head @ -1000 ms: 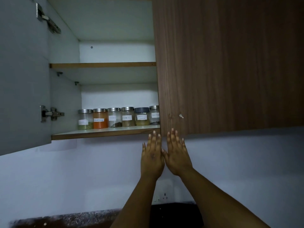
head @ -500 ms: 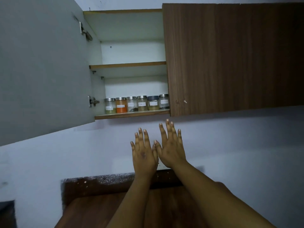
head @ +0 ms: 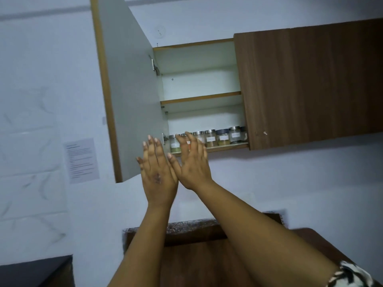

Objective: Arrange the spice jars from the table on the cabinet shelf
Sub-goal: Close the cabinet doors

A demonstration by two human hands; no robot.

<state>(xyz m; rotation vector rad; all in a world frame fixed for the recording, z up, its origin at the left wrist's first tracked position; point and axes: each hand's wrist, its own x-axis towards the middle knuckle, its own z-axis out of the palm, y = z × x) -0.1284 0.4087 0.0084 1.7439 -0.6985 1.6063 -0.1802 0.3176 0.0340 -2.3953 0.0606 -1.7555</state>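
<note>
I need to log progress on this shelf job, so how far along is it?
Looks done: a row of spice jars stands on the bottom shelf of the open cabinet. In hand: nothing; the left hand and right hand are raised, empty. Left: seemingly none; the visible part of the table shows no jars.

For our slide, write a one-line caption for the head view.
Both empty hands, left hand and right hand, raised before spice jars lined on the open cabinet's bottom shelf.

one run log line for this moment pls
left hand: open, empty | right hand: open, empty | spice jars: rowed on bottom shelf | cabinet door: open
</note>
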